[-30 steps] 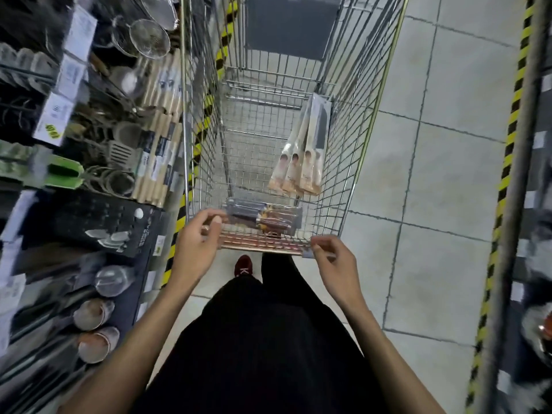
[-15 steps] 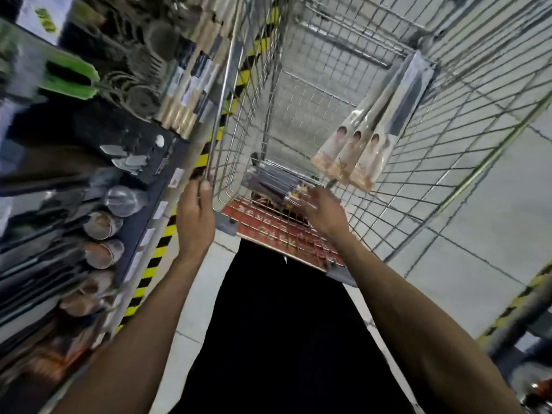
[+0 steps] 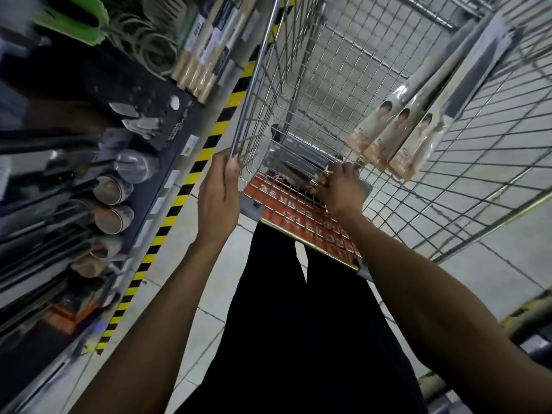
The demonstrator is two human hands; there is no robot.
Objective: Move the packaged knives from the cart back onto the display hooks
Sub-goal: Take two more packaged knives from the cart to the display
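Observation:
A wire shopping cart stands in front of me. Three long packaged knives lean against its right wall. More dark knife packages lie flat at the cart's near end. My right hand reaches over the red handle flap and its fingers close on the end of those flat packages. My left hand grips the cart's left top rail at the near corner.
A shelf of kitchenware runs along the left, with metal cups, strainers, rolling pins and a yellow-black striped edge. Tiled floor lies to the right of the cart. My black clothing fills the lower middle.
The view swung and moved closer to the cart. My right hand left the handle and reached into the cart onto the flat packages. My left hand shifted to the cart's left rail.

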